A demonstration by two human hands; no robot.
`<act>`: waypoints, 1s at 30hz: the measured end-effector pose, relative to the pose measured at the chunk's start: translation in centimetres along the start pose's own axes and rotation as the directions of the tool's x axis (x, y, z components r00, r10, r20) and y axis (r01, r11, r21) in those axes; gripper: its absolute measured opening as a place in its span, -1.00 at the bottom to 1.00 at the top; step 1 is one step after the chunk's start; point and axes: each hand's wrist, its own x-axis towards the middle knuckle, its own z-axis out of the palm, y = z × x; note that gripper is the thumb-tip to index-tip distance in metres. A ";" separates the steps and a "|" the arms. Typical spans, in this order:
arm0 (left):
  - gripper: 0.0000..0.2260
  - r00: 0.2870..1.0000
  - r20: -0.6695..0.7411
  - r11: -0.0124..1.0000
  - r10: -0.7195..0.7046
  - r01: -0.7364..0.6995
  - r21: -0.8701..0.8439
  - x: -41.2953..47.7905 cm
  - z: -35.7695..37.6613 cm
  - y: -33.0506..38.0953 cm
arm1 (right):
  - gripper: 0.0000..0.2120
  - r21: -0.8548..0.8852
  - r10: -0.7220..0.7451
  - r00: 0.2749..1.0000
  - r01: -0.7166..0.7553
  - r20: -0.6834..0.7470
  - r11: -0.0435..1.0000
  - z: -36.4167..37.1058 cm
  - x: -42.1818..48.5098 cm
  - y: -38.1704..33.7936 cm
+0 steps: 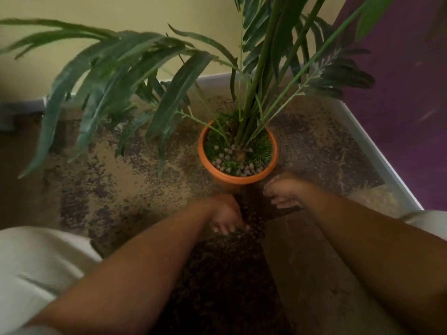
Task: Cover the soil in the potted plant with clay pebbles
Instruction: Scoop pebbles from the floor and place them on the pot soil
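1. Floor [314, 146]: speckled tan and dark surface, meeting a yellow wall [121, 8] at the far side and a purple wall [411, 117] on the right, with a pale skirting strip [377, 151] along the base of the purple one.
2. Plant [169, 76]: tall palm-like growth with long green fronds drooping to the left and upright stems rising out of frame at top centre.
3. Strip of loose dark pebbles [217, 274]: runs along the floor between the person's forearms, from the near edge up to the foot of the pot; individual pieces are blurred.
4. Pot [202, 153]: orange, round, standing upright on the floor near the corner, just beyond both hands. Its surface shows green, grass-like cover.
5. Clay pebbles [232, 165]: a partial layer of pale grey-brown pieces lies inside the pot, chiefly along the near rim and around the stem base; the far side is uncovered.
6. Left hand [226, 216]: palm down, fingers curled into the loose pebbles on the floor. Whether it has a grip on any cannot be told.
7. Right hand [284, 192]: beside the pot's near right edge, fingers loosely cupped; blurred, contents cannot be told.
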 end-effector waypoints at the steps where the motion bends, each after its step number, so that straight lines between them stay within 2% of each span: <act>1: -0.76 0.995 -0.097 0.994 0.006 0.005 0.110 0.9 0.9 -0.4 | -0.93 -0.052 -0.025 1.000 0.025 -0.001 0.998 0.7 0.3 0.2; 3: -0.68 0.940 -0.335 0.962 0.062 0.033 0.270 2.3 2.8 -1.1 | -0.84 -0.126 -0.066 0.998 0.064 -0.008 0.990 1.8 0.7 0.6; 5: -0.62 0.889 -0.447 0.962 0.097 0.030 0.270 3.2 4.5 -1.9 | -0.80 -0.168 -0.083 0.997 0.081 -0.006 0.982 2.7 0.9 1.1; 9: -0.40 0.883 -0.442 0.954 0.160 -0.023 0.299 4.4 6.1 -2.2 | -0.80 -0.251 -0.124 0.992 0.113 -0.028 0.961 3.3 0.4 1.4; 11: -0.44 0.885 -0.436 0.957 0.163 -0.035 0.288 4.8 6.6 -1.9 | -0.80 -0.311 -0.146 0.989 0.131 -0.027 0.941 3.3 -0.1 1.3; 14: -0.52 0.881 -0.452 0.975 0.139 -0.040 0.220 5.4 7.1 -1.7 | -0.85 -0.308 -0.149 0.989 0.134 -0.025 0.942 3.1 -0.6 1.4; 16: -0.57 0.867 -0.483 0.986 0.120 -0.046 0.162 5.7 7.0 -1.5 | -0.88 -0.244 -0.126 0.992 0.115 -0.032 0.963 2.8 -0.7 1.7; 20: -0.61 0.855 -0.510 0.990 0.093 -0.023 0.141 6.5 7.1 -1.1 | -0.83 0.053 -0.021 0.998 0.018 0.058 0.998 2.5 -0.9 2.5; 26: -0.70 0.855 -0.514 0.997 0.069 -0.042 0.064 7.3 7.0 -0.6 | -0.80 0.146 -0.009 0.997 -0.002 0.073 0.989 1.6 -0.8 2.8; 30: -0.78 0.837 -0.545 0.998 0.056 -0.069 -0.004 7.5 7.1 -0.7 | -0.81 0.136 -0.011 0.998 0.002 0.061 0.991 1.5 -0.1 3.3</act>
